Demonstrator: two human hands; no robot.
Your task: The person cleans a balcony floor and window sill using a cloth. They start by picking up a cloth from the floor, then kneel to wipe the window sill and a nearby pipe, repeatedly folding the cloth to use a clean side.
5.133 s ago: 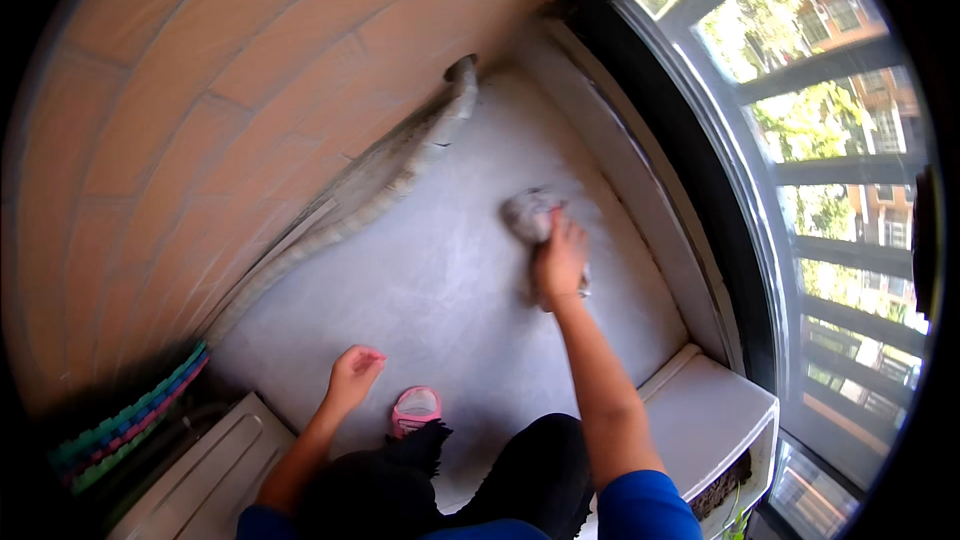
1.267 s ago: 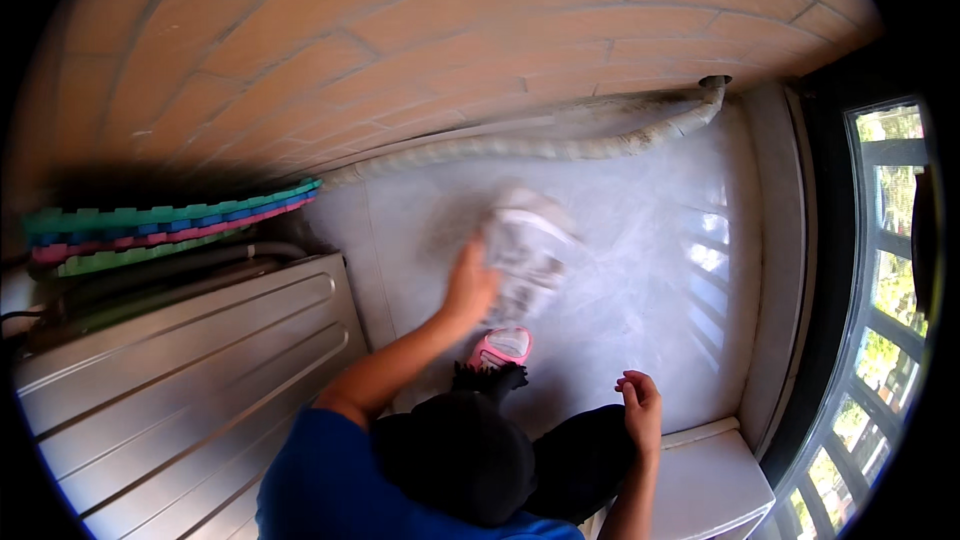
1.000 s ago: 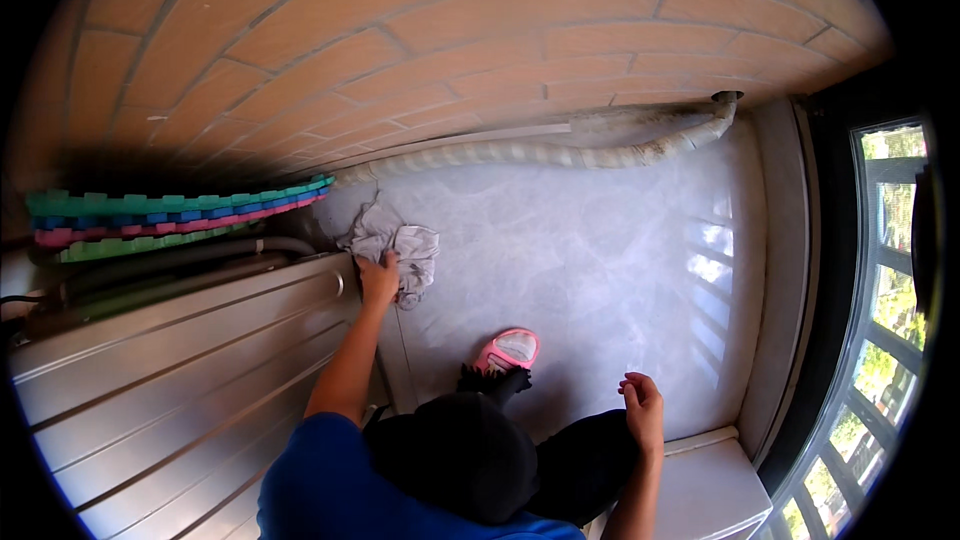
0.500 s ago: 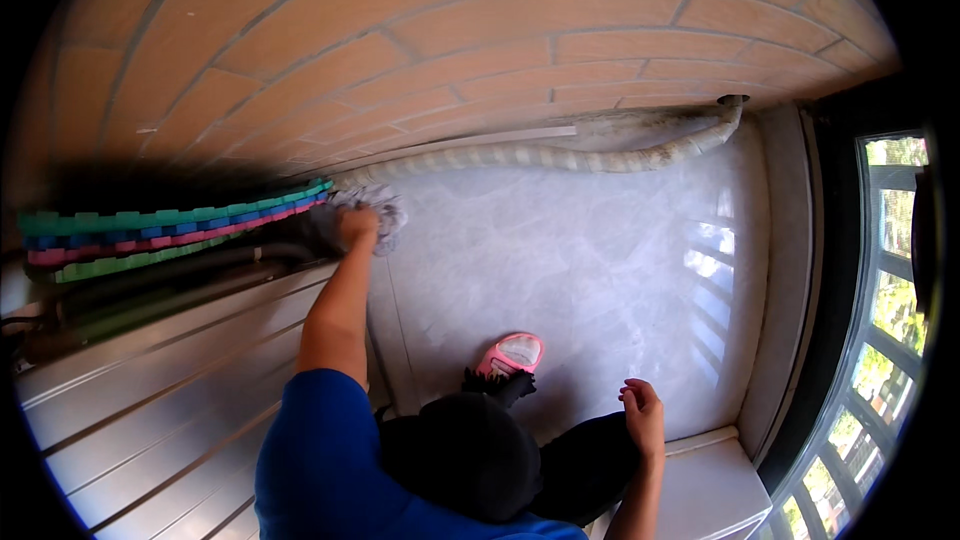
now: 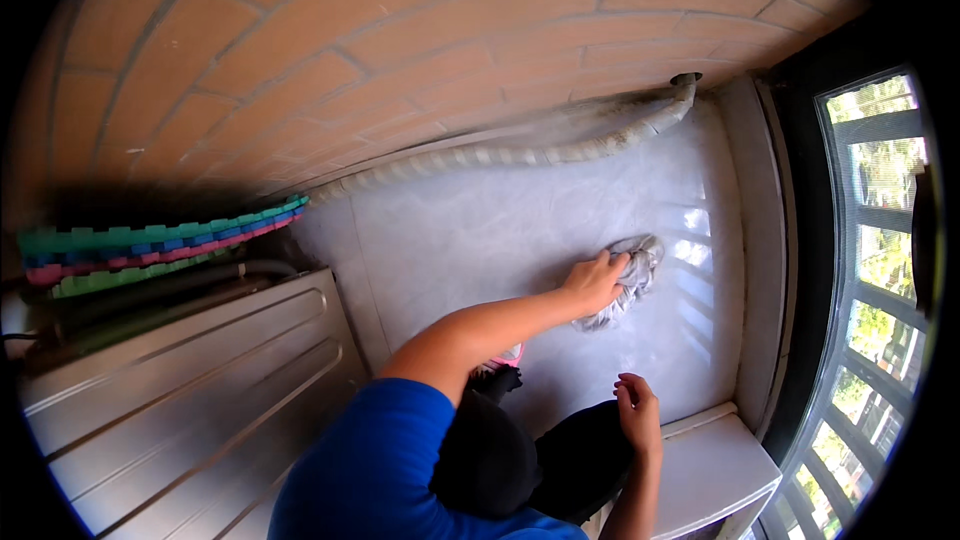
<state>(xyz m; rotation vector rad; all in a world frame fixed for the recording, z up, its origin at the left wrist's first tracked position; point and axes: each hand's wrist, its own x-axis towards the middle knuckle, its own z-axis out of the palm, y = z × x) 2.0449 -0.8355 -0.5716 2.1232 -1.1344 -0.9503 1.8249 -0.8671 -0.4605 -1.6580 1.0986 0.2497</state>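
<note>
A crumpled grey rag (image 5: 640, 275) lies pressed on the pale grey floor (image 5: 470, 230), toward its right side. My left hand (image 5: 597, 283) is closed on the rag's near-left part, the arm stretched across in front of me. Over my bent right knee hangs my right hand (image 5: 637, 412), its fingers loosely bent and a little apart, holding nothing. Below my left forearm, part of a pink slipper (image 5: 508, 355) shows on my foot; the arm hides the rest.
A wrapped, pale hose (image 5: 480, 155) runs along the foot of the brick wall (image 5: 400, 60) to a hole. Stacked coloured foam mats (image 5: 165, 240) stand left, beside a ridged metal panel (image 5: 200, 380). A barred window (image 5: 880, 240) and white ledge (image 5: 715, 470) are at right.
My left hand has swept the rag from beside the foam mats across the floor to the right. My right hand stays by the knee. The view has shifted slightly.
</note>
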